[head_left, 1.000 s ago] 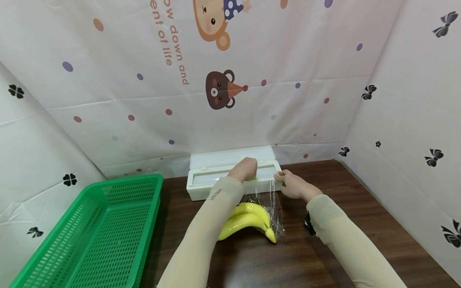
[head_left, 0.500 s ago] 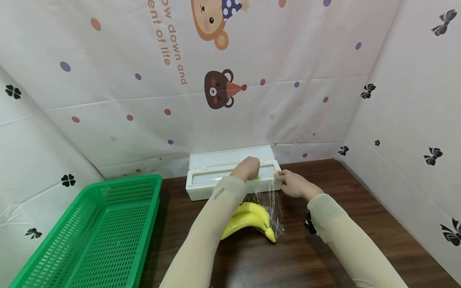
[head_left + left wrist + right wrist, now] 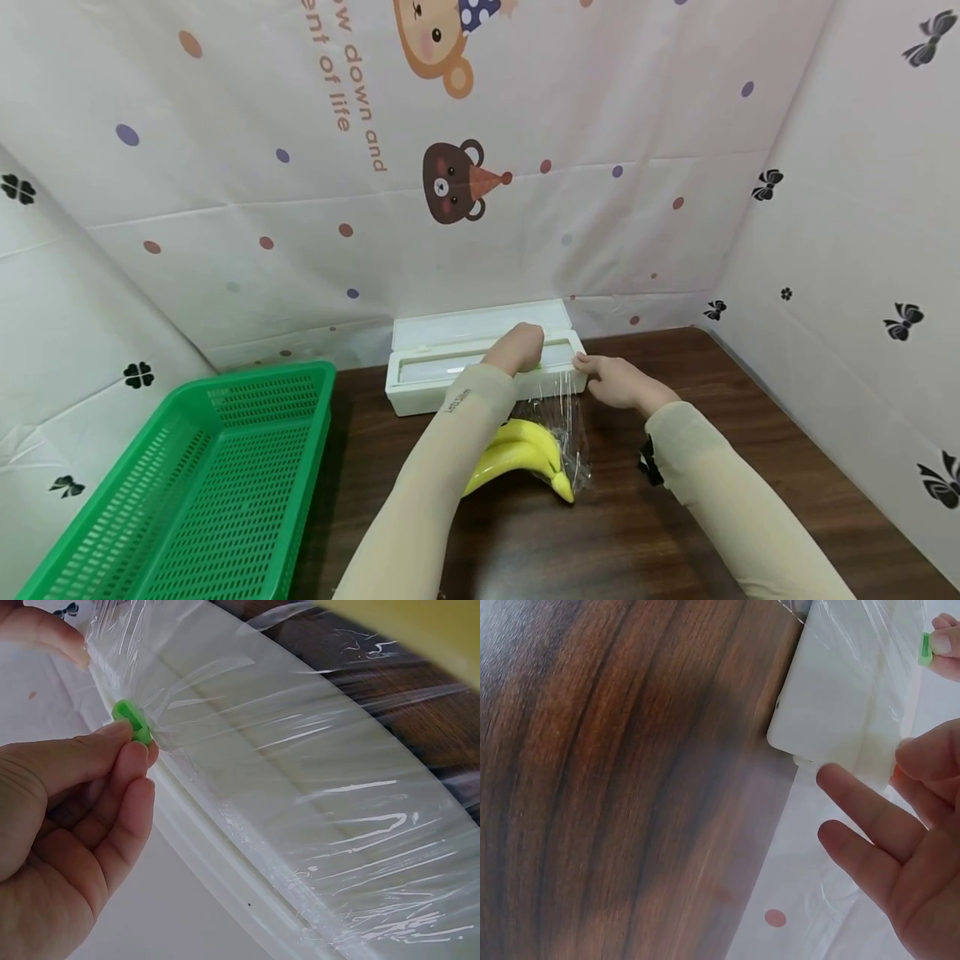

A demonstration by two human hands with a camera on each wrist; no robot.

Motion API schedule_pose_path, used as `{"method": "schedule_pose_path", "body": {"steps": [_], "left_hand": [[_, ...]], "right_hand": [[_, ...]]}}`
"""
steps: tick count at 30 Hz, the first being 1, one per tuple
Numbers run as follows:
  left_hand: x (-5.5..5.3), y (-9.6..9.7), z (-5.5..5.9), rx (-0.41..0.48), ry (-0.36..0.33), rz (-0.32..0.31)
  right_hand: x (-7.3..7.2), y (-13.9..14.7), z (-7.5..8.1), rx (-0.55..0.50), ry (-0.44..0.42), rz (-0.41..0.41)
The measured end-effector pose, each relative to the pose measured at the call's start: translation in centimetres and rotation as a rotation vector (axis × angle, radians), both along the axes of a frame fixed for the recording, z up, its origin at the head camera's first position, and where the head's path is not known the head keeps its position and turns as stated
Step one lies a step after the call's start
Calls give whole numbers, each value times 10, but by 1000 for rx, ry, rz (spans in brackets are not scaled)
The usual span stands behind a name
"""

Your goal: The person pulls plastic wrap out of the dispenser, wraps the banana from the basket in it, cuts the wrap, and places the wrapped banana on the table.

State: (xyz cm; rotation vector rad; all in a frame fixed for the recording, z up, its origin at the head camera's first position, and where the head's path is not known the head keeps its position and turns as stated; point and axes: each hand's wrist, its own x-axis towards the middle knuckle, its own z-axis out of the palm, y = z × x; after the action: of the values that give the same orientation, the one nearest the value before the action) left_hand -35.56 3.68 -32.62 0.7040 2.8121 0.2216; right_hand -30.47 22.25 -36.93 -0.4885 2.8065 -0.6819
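A white cling film dispenser (image 3: 416, 402) stands at the back of the table with its lid raised. My left hand (image 3: 519, 348) pinches a small green slide cutter (image 3: 133, 721) between thumb and fingers, on the dispenser's front edge. Clear cling film (image 3: 330, 772) drapes down over the front, creased into folds. At the dispenser's right end, my right hand (image 3: 618, 383) grips the corner with thumb and forefinger; two other fingers (image 3: 862, 806) extend beside it. Yellow bananas (image 3: 528, 454) lie in front, against the film's loose end and partly hidden by my left forearm.
A green plastic basket (image 3: 327, 417) stands to the left on the brown wooden table (image 3: 600, 533). Right behind the dispenser rises a patterned white cloth backdrop (image 3: 300, 283), with another such cloth along the right side.
My left hand has slid slightly to the right along the dispenser's edge with the green slide cutter. The right hand keeps its hold on the end. The head view has shifted a little.
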Motion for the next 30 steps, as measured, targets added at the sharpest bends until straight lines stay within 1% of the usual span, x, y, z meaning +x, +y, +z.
{"method": "schedule_pose_path", "body": {"steps": [4, 9, 16, 22, 30], "left_hand": [[1, 1, 2, -2, 10, -4], [2, 2, 2, 5, 17, -7], [0, 4, 1, 0, 24, -11], [-1, 5, 0, -5, 42, -16], [-2, 10, 0, -3, 33, -22]], "right_hand": [[1, 1, 1, -18, -30, 1], [0, 0, 2, -10, -24, 20], [0, 0, 3, -2, -39, 13], [0, 0, 4, 0, -45, 19], [1, 1, 3, 22, -30, 36]]}}
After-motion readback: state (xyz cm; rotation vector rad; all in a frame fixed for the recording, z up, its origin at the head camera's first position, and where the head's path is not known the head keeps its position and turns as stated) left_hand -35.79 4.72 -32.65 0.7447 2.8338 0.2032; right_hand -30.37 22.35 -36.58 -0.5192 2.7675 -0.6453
